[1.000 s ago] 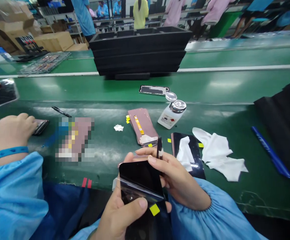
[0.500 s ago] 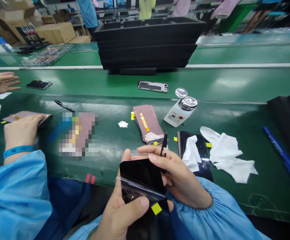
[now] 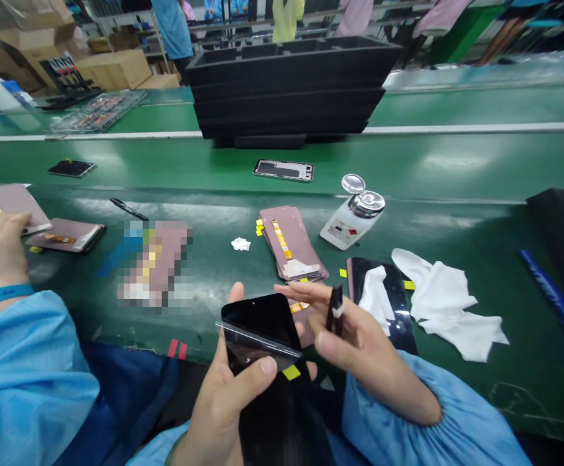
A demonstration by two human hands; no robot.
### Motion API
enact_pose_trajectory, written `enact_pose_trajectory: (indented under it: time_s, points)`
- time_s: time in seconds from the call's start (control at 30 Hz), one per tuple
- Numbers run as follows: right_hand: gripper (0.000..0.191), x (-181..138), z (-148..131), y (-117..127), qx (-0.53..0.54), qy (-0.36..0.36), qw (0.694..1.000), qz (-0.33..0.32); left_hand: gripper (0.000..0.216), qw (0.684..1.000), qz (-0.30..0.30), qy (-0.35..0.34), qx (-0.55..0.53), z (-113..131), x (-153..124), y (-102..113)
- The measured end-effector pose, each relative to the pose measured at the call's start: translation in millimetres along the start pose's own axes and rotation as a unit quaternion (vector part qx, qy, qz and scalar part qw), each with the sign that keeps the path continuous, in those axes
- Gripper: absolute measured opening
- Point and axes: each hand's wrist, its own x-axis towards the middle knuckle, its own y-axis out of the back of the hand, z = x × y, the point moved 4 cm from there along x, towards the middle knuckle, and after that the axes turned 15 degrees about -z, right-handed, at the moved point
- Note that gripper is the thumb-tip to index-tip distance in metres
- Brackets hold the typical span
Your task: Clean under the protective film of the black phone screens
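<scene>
Head view, green bench [image 3: 456, 168], stacked blk trays [image 3: 286, 90], left hand [image 3: 228, 408] w/ screen [image 3: 257, 320]

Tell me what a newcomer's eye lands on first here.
First comes the black screen gripped in the left hand at the bottom centre, with a clear film across it. Beside it, the right hand pinches a small black tool. Next are the tall stack of black trays across the green belt and the pile of pink panels just beyond the hands.
</scene>
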Motion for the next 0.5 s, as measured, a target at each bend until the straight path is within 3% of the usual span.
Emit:
enact_pose_trajectory:
  time_s: [0.1,0.2,0.37,0.43,0.5]
  points:
    - [0.063,-10.4,1.5,-4.1,-0.113,0.007,0.992,-0.058,0.088,1.0,0.012,-0.003,-0.009,0.8,3.0,3.7]
    - [0.062,-12.0,-1.3,-6.9,-0.266,0.061,0.961,-0.034,0.089,1.0,0.021,0.0,-0.011,-6.1,4.5,8.4]
    - [0.011,-7.3,-15.5,-10.3,-0.423,0.184,0.88,0.115,0.086,0.999,0.026,-0.029,0.035,-13.3,3.6,10.1]
    - [0.01,-9.2,-20.5,-18.0,-0.459,0.206,0.849,0.16,0.085,0.996,0.041,-0.029,0.067,7.7,6.5,7.8]
    - [0.014,-13.0,-22.6,-33.9,-0.507,0.208,0.819,0.172,0.078,0.995,0.061,-0.011,0.075,50.8,12.1,6.7]
